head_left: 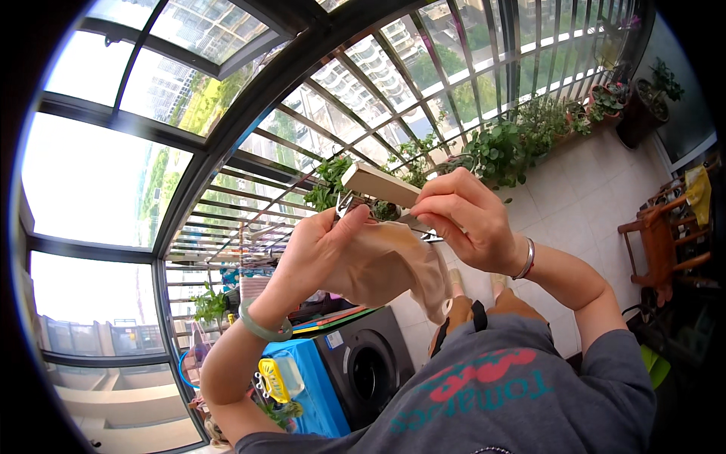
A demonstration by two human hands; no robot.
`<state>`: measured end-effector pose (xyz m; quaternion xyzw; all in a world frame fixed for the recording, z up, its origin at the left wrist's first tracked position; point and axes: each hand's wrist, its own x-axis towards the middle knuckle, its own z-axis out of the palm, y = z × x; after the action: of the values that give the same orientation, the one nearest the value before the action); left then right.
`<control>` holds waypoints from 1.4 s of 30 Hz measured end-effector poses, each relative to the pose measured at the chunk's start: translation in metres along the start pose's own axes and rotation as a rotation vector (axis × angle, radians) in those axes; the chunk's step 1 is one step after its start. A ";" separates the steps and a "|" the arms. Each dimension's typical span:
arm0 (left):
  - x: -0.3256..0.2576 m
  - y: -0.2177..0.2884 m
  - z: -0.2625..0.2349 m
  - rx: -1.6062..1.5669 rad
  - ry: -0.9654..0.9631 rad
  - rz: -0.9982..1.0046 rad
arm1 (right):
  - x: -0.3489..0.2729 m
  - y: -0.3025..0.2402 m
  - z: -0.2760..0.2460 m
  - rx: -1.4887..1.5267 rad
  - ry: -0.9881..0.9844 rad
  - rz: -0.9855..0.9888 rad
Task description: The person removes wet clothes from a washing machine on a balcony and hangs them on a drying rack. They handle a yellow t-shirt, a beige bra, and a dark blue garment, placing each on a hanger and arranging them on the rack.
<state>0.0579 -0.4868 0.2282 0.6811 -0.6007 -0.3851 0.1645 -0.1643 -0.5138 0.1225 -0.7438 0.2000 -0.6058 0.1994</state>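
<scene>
Two hands, one beige cloth, one wooden clip hanger, perhaps two clips.

We see few things of this kind. A small white label with a dark mark sits on the top left corner of the dark washer's front, low in the scene, just right of the blue cover. Left of it, on that blue cover, lies a yellow packet with a clear, glossy wrap, roughly rectangular. Printed lettering in red and teal runs across the grey shirt at the near edge. We make out no signs or screens.
</scene>
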 end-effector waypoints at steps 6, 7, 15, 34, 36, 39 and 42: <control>0.015 -0.013 0.005 -0.142 -0.004 0.049 | -0.007 -0.004 0.033 0.200 -0.160 0.290; 0.014 -0.007 0.003 -0.187 -0.004 0.047 | -0.006 -0.001 0.035 0.207 -0.172 0.324; 0.004 0.019 0.001 -0.311 0.040 -0.029 | -0.010 0.025 0.043 0.239 -0.364 0.593; 0.000 0.016 0.023 -0.213 -0.054 0.176 | -0.069 -0.007 0.006 -0.131 -0.303 0.360; -0.002 0.013 0.023 -0.154 -0.059 0.214 | -0.071 -0.012 0.004 -0.157 -0.234 0.303; -0.007 0.016 0.020 -0.111 -0.030 0.238 | -0.071 -0.031 0.001 -0.235 -0.171 0.232; -0.010 0.015 0.018 -0.109 0.006 0.274 | -0.068 -0.049 -0.004 -0.269 -0.192 0.227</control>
<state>0.0347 -0.4767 0.2293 0.5839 -0.6656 -0.3892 0.2542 -0.1782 -0.4364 0.0936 -0.7907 0.3420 -0.4734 0.1834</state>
